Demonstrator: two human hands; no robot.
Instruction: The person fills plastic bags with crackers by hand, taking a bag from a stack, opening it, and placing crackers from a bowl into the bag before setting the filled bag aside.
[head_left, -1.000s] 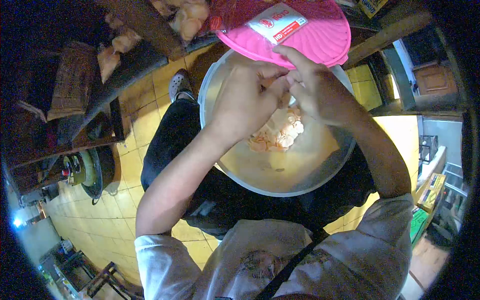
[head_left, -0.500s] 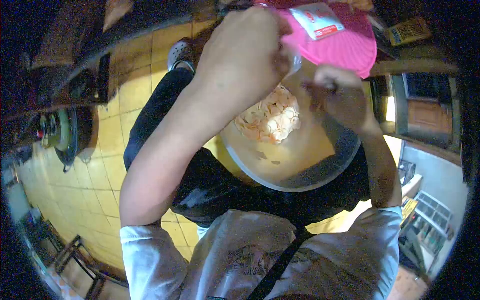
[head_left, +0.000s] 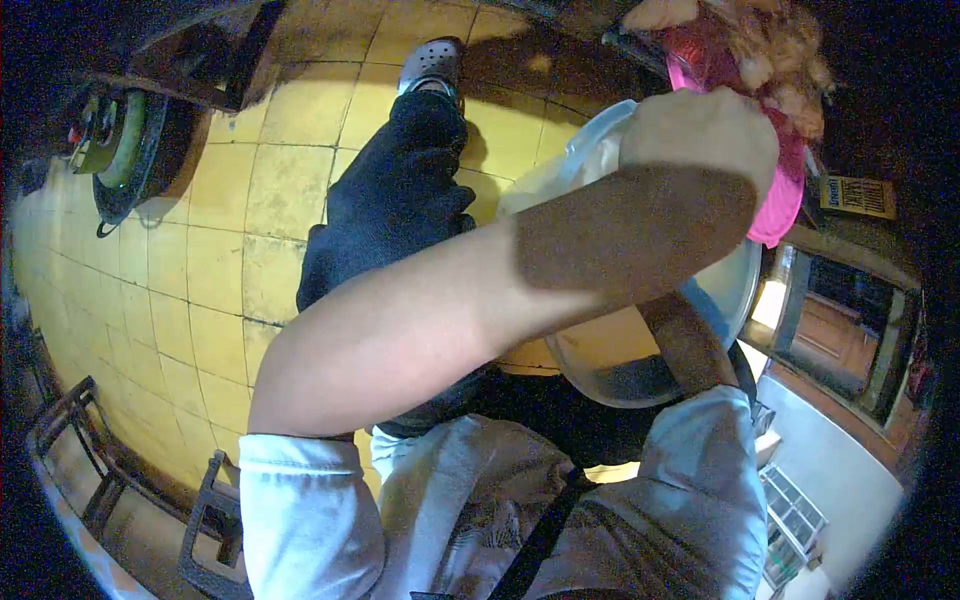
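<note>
My left hand (head_left: pixel 700 130) reaches across to the upper right, over the far side of a large translucent tub (head_left: pixel 735 300). It is bent at the wrist with its back toward me, and its fingers are hidden. Just beyond it is a pink ribbed plastic piece (head_left: pixel 783 212), partly covered by the hand. A heap of orange-brown lumps (head_left: pixel 770 60) lies at that far end. My right forearm (head_left: pixel 690 340) passes into the tub behind the left arm, which hides the right hand. The tub sits over my legs, and the left forearm blocks most of its inside.
Yellow floor tiles (head_left: pixel 215 270) spread to the left, with a dark pan (head_left: pixel 150 150) at the upper left. A dark wooden chair (head_left: pixel 215 530) stands at the lower left. A yellow packet (head_left: pixel 858 197) lies at the upper right, and a white rack (head_left: pixel 795 510) lower right.
The view has swung to the right. My left hand has moved across to the right, over the tub's far side; the right hand has gone behind the left arm. The pale slices no longer show.
</note>
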